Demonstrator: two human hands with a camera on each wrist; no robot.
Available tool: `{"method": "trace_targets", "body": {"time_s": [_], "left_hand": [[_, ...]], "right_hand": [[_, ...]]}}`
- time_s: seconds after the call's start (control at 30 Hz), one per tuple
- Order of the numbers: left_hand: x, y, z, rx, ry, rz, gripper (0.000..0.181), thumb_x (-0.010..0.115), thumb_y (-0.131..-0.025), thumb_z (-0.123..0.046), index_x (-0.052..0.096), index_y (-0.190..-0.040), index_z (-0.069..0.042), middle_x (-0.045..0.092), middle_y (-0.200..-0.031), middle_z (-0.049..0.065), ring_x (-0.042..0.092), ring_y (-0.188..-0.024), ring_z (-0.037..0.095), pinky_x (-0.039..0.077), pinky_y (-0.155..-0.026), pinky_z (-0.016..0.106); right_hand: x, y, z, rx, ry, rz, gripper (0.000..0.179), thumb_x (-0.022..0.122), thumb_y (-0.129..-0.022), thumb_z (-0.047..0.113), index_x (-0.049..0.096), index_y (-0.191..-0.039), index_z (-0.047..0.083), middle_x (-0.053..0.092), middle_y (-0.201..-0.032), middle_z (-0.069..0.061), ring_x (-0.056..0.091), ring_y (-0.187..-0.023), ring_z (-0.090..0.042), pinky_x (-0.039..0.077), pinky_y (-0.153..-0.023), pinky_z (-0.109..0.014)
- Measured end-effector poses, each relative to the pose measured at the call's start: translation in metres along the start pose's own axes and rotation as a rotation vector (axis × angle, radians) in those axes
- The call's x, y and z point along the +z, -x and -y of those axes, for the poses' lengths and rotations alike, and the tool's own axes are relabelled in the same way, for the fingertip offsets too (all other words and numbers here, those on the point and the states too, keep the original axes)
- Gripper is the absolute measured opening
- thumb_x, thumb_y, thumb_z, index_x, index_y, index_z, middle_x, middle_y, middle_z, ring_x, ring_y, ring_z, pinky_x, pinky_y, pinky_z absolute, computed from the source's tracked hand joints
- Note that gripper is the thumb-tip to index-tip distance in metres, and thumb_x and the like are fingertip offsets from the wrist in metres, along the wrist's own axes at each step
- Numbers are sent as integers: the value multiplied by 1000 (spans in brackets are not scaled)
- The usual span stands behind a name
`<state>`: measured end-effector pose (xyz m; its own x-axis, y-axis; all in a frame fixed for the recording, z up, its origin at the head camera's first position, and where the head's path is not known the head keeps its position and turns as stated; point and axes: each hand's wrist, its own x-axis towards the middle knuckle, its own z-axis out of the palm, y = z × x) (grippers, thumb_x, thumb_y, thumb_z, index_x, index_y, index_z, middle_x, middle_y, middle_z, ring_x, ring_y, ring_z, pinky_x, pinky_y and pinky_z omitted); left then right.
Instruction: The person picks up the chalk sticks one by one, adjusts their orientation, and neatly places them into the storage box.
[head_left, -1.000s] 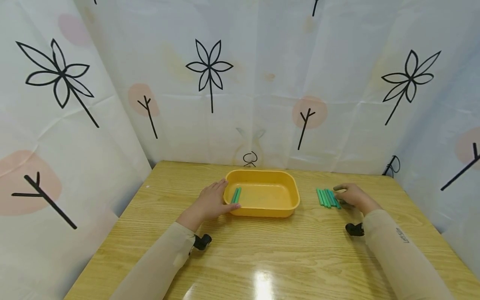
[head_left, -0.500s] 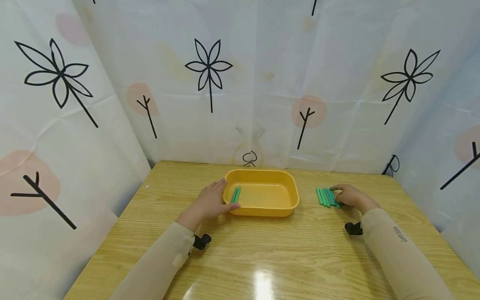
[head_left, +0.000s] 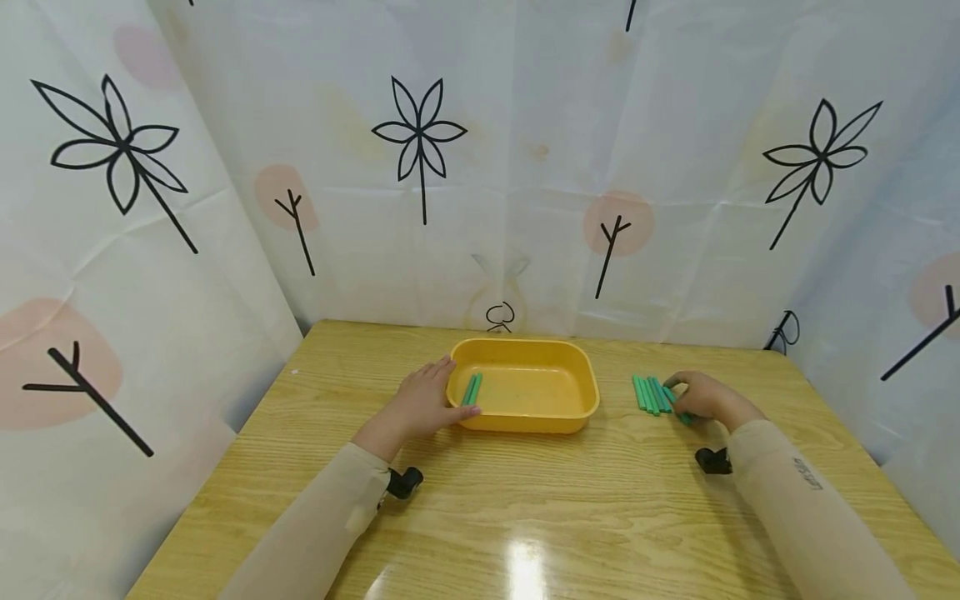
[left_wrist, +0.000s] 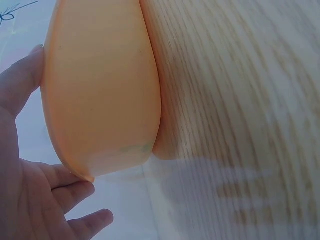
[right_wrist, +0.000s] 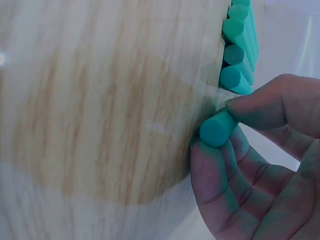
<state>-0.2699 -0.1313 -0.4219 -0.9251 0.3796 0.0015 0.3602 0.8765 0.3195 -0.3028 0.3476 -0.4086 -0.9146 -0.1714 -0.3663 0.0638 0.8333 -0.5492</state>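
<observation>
My left hand [head_left: 426, 402] rests at the left end of a yellow plastic tub [head_left: 555, 425], thumb over the front rim and fingers spread along the left side. In the left wrist view, those fingertips [left_wrist: 80, 187] touch the rim and one finger sticks out free. Inside the tub, two green sticks [head_left: 472, 389] lie side by side at the left. To the right, my right hand [head_left: 708, 398] pinches a short, round green stick [right_wrist: 216, 131] between thumb and fingers, low over the table. Beside it lies a row of several similar green sticks [head_left: 651, 395].
Everything stands on a wooden table [head_left: 480, 508]. A white patterned cloth [head_left: 525, 167] hangs behind it and at both sides. A black cord [head_left: 783, 332] shows at the back right corner.
My right hand has taken hold of the end stick of the row and drawn it slightly right and toward me. My left hand and the tub have stayed in place.
</observation>
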Motion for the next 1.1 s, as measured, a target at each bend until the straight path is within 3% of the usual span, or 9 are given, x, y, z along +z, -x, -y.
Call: {"method": "trace_targets", "body": {"time_s": [0.17,0.6,1.1], "left_hand": [[0,0,0,0,-3,2,104,55,-89,-73,24,-158,-2,20,-165,15,24,-148,38,20,-119,55],[-1,0,-2,-1,1,-1,104,56,-89,-72,23,-159,-2,21,-165,15,24,-148,38,20,-119,56],[-1,0,-2,-12,8,1,103,57,-89,-71,23,-159,-3,20,-165,14,24,-149,38,19,-118,57]], "right_hand": [[1,8,0,14,-65,-7,60,59,-89,-1,36,-142,-15,56,-94,-18,53,-67,-19,51,-61,-34],[-4,27,11,-30,-169,-9,62,56,-93,2,28,-145,-17,60,-93,-18,55,-68,-21,53,-65,-40],[-12,47,43,-70,-275,-10,66,57,-95,6,24,-151,-12,51,-97,-16,52,-72,-20,53,-71,-42]]}}
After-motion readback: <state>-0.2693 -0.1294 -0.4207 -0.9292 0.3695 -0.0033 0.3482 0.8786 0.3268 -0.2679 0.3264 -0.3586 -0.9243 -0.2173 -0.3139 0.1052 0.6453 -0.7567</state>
